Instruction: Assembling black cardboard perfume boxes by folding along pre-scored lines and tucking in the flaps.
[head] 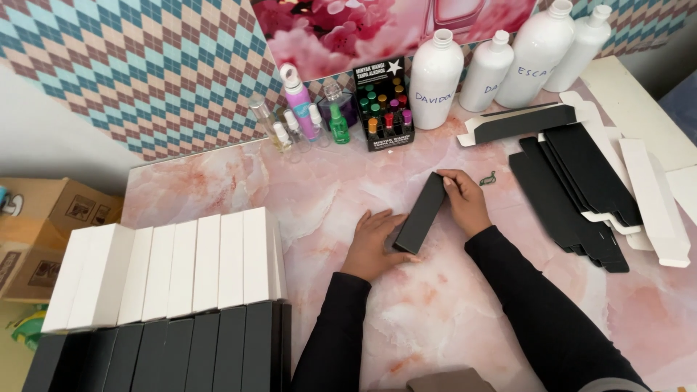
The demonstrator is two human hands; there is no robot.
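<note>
- Slim black box [421, 213] lies slantwise near the middle of the pink marble table [239, 181], folded into a closed sleeve shape.
- Left hand [374, 243] rests at the box's lower end, palm down, fingers together and pressed flat against the table and the box's side.
- Right hand [465, 199] holds the upper end, thumb and fingers pinched on the box's top corner.
- Done, by the look of it: a row of finished boxes [174, 272], white upper parts and black lower parts, stands packed tight at the table's near left corner.
- Left to do, as I judge it: a fanned stack of flat black box blanks [573, 192] lies toward the right edge, white flaps showing; one half-opened blank [523, 122] sits behind it near the far edge.
- So the work seems well under way, with a fair pile unfolded yet.
- Along the far edge: four white bottles [435, 80], a black display stand of small coloured vials [383, 101], a few small spray bottles [298, 120].
- A small dark metal bit [487, 178] lies just beside the right hand; cannot tell what it is.
- Cardboard carton [43, 232] sits off the table's left edge.
</note>
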